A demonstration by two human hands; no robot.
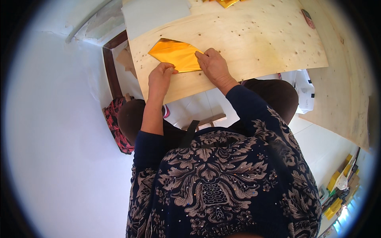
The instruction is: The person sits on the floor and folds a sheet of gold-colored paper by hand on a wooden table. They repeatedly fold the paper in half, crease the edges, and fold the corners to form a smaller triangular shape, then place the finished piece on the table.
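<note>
A shiny gold foil paper [177, 54], folded to a point at its left end, lies on the pale wooden table [254, 47]. My left hand [160, 77] pinches the paper's near edge between thumb and fingertips. At the paper's right end, my right hand [214, 66] is closed on the edge, thumb and fingers pressed against the foil. Part of the right end is hidden under the right hand's fingers.
Light grey sheets [154, 16] lie at the table's far left. More gold foil pieces [227, 3] sit at the far edge, and a small red and dark phone-like object [308, 19] at the far right. A white bag [304, 91] is below the table's right side.
</note>
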